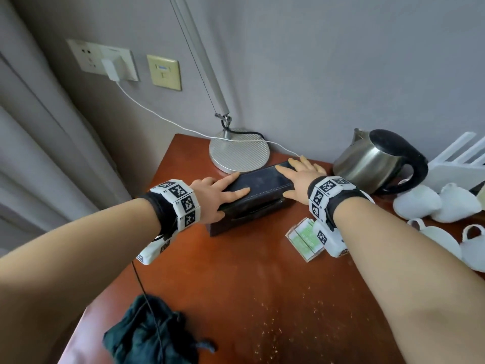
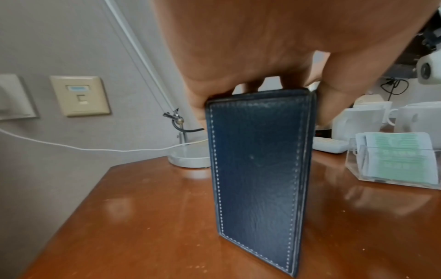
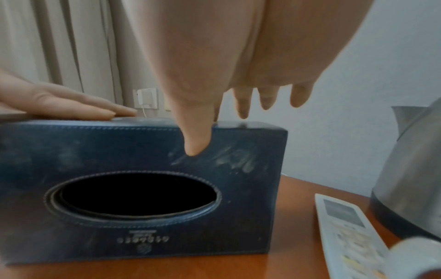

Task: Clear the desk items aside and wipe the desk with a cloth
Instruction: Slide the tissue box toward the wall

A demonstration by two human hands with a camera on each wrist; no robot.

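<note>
The dark tissue box (image 1: 252, 198) stands on edge on the tabletop (image 1: 236, 271) near the lamp base (image 1: 239, 152). Left hand (image 1: 217, 193) and right hand (image 1: 301, 172) rest spread-fingered over its top, thumbs down its front, probably to shift it before wiping.

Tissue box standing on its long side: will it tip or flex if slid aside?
The tissue box looks stiff: flat panels, square stitched edges. It stands tall on a narrow side, so it may tip. Its opening looks dark and empty, so it is probably light.
</note>
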